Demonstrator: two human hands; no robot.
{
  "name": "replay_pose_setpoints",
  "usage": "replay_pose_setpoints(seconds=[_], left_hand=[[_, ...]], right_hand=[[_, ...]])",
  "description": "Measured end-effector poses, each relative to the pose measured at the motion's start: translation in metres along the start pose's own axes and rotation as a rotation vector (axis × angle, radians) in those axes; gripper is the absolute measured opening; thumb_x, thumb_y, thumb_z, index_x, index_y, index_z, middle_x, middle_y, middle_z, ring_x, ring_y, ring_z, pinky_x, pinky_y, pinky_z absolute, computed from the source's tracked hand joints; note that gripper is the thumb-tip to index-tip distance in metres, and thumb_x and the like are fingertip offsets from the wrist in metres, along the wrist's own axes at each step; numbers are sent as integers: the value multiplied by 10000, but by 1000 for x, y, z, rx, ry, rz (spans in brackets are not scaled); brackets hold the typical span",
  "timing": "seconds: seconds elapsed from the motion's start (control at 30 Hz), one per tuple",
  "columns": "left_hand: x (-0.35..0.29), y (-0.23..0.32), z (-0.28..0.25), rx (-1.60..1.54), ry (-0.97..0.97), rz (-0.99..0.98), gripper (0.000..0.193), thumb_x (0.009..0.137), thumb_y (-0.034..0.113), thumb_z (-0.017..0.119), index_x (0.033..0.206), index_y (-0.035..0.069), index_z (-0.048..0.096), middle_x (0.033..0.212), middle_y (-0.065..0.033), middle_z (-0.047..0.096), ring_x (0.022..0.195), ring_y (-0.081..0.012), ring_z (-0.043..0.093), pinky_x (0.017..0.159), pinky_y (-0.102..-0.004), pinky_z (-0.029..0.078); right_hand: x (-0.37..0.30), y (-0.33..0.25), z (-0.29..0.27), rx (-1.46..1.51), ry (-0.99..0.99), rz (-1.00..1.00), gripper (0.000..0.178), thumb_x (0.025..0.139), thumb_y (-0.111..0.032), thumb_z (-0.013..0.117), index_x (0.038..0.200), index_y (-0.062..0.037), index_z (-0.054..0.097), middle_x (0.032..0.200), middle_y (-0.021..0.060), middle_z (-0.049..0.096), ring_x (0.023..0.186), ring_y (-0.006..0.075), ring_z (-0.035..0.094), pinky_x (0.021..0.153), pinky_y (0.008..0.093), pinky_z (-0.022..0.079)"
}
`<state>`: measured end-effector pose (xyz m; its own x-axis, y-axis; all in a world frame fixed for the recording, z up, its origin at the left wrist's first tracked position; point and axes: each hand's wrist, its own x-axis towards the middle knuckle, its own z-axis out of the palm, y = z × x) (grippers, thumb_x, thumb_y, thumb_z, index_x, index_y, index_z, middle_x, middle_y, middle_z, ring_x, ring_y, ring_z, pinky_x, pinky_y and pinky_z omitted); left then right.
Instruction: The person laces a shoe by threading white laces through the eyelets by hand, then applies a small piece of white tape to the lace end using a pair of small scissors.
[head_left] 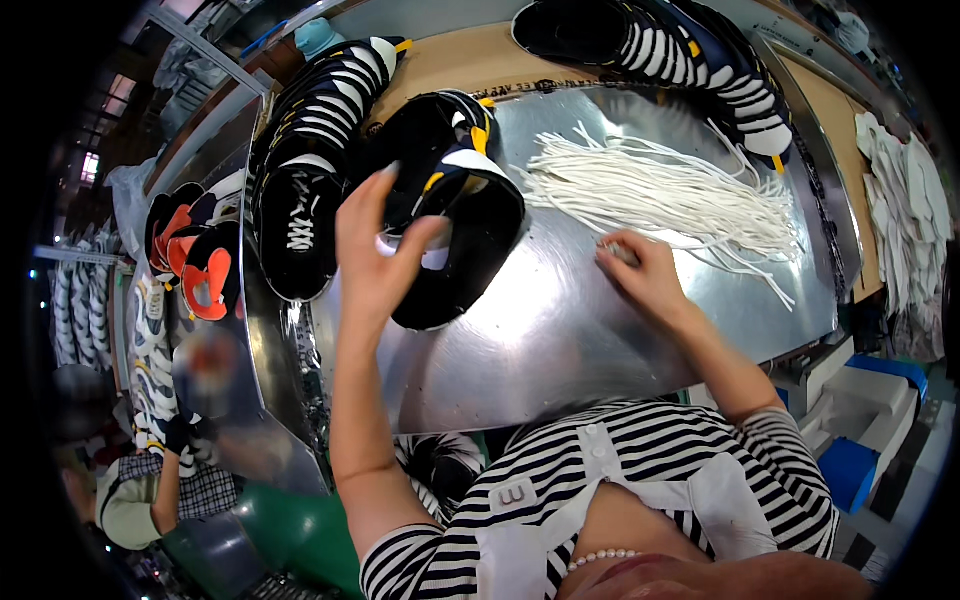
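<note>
White laces (pixel 670 195) stretch toward the worktop's (pixel 560 340) right edge, just beyond the nearer right hand (pixel 648 275), curled, contents unclear, the left hand (pixel 368 265) spread empty.

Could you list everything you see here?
Metal table: one, silver, centre
White laces: a bundle, white, table's right half
Nearest shoe uppers: count unclear, black with white and yellow, centre
Shoe rows: two, mainly black and white, upper left and right
Orange-trimmed pieces: several, orange and black, far left
Cloth pieces: several, white, far right
Containers: count unclear, blue and pale, lower right
Co-worker: one, pale clothing, lower left
Striped shirt: one, black and white, bottom
Left fingers: one hand, bare, by nearest shoe uppers
Right fingers: one hand, bare, below laces
</note>
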<state>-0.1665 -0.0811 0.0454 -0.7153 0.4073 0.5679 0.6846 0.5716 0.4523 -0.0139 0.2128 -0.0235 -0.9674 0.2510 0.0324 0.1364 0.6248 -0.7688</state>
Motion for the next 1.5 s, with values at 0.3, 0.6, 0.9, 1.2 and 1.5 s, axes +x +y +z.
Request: replay_pose_setpoints(seconds=[0.3,0.6,0.9,1.2,1.5], left_hand=[[27,83,-12,88,170,205,472,746,-27,625,1212,40,613,1069,-146,682,940,-265,680,828,-356,533],[-175,6,28,-189,-149,-94,483,822,128,739,1245,2,543,1206,-179,607,1100,-319,597,968,-387,450],[-117,18,-25,170,-85,-100,383,824,42,663,1191,-10,565,1169,-199,588,1102,-373,545,969,-428,425],[-112,118,-21,147,-490,91,362,736,163,746,1031,8,603,929,-116,598,904,-289,578,755,-373,436],[-112,85,-2,-182,-952,-705,564,971,486,519,1180,-30,614,1058,-186,677,909,-230,659,837,-346,499]], right_hand=[[-1,-38,-36,368,81,-119,199,919,-227,649,1008,-53,685,663,41,629,565,83,551,534,255,419],[23,16,-13,-30,166,-288,176,839,-221,673,927,-70,701,842,100,652,804,284,641,695,387,490],[71,-3,30,-436,-40,-282,142,821,-216,644,874,-89,674,891,103,640,852,323,640,731,420,501],[12,-65,-10,368,-117,-327,156,904,-199,645,944,-48,644,661,64,573,592,128,483,561,291,390],[-57,-22,54,565,-153,-20,151,895,-124,648,964,9,660,750,55,697,708,91,633,659,243,487]])
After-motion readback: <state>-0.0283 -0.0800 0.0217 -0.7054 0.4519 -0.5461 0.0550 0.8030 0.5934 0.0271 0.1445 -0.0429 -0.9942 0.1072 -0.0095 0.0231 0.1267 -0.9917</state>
